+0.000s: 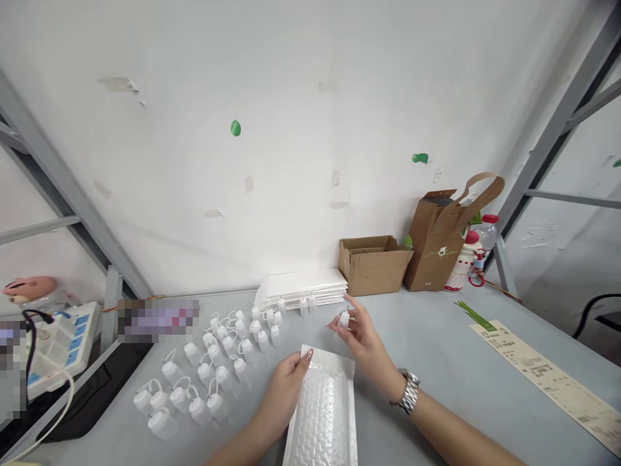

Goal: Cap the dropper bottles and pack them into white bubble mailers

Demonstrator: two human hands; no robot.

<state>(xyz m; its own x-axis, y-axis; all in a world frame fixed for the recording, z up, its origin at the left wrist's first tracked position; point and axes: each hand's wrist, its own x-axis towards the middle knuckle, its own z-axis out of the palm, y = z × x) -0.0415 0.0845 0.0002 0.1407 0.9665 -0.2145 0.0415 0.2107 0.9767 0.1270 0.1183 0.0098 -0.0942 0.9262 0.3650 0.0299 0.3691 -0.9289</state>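
My left hand (pixel 290 382) pinches the upper left corner of a white bubble mailer (pixel 324 414), which lies toward me at the table's front. Above the mailer's top edge, my right hand (pixel 361 333) has its fingers closed around a small white bottle (pixel 343 319) with a looped cap strap. A metal watch (pixel 409 391) circles the right wrist. Several similar white bottles (pixel 222 377) with looped cap straps stand in loose rows left of the mailer. Behind them is a stack of flat white mailers (pixel 303 285), with a few bottles standing in front.
At the back stand an open cardboard box (pixel 376 268), a brown paper bag (pixel 434 252) and a red-capped clear bottle (pixel 489 230). A strip of printed labels (pixel 546 375) lies on the right. A power strip (pixel 72 343) with cables and a black mat (pixel 101 388) occupy the left.
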